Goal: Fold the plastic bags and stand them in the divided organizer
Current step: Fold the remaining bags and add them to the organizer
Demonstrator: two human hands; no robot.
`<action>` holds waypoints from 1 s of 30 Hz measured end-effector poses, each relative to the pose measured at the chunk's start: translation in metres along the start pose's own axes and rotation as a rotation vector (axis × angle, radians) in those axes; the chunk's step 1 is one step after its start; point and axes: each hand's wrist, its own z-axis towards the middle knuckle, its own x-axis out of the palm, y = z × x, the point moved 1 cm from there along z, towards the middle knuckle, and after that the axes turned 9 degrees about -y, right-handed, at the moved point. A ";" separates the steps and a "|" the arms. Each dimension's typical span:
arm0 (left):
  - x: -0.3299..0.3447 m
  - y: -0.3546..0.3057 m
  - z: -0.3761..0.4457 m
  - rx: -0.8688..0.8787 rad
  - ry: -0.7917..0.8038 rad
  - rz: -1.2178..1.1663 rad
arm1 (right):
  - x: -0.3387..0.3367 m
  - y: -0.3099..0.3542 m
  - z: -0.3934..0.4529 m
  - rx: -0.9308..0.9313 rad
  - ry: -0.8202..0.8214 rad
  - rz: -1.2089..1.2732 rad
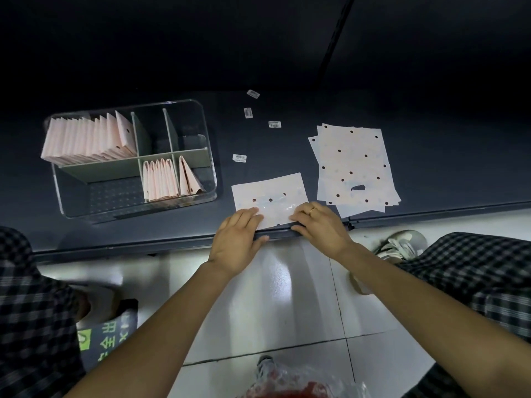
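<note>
Left hand (236,239) and right hand (319,225), fingers nearly straight, pressed one half-folded pink plastic bag (270,196) flat at table edge (172,242), between clear divided organizer (86,209) and unfolded bag stack (355,165).

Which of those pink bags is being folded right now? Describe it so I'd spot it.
Start at the clear divided organizer on the dark table and look right, to the table's near edge. The bag being folded lies alone under both hands, left hand and right hand. Unlike the loose stack farther right, it is single and smaller.
</note>
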 end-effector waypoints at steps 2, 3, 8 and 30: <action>-0.002 0.001 0.004 -0.013 -0.019 -0.021 | -0.002 -0.005 0.003 -0.045 -0.008 0.029; -0.002 0.002 0.005 -0.019 -0.020 -0.024 | -0.002 -0.007 0.004 -0.074 -0.016 0.037; -0.003 0.006 0.010 -0.034 -0.018 -0.075 | 0.000 -0.011 0.010 -0.244 -0.076 -0.049; -0.022 0.021 0.029 -0.562 -0.127 -0.481 | -0.007 -0.037 0.034 0.657 0.257 0.727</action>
